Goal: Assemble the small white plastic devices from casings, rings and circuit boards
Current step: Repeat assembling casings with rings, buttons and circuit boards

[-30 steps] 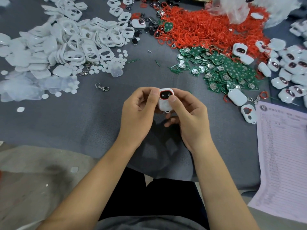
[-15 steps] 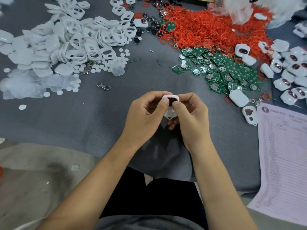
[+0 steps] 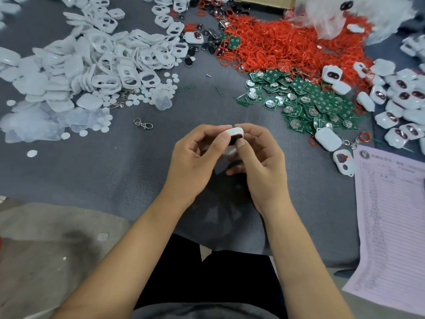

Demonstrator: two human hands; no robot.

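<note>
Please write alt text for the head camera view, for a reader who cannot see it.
Both hands, left hand and right hand, pinch one small white device above a grey cloth. Piles of white casings, red rings and green circuit boards lie beyond.

We are looking at a small hand-assembly workshop: a grey cloth-covered table [image 3: 96, 171] carries bulk heaps of parts, white plastic casings [image 3: 108, 63], thin red rubber rings [image 3: 282, 47], square green circuit boards [image 3: 310, 97], and finished white devices [image 3: 404, 100], beside a pink printed tally sheet [image 3: 395, 222].
</note>
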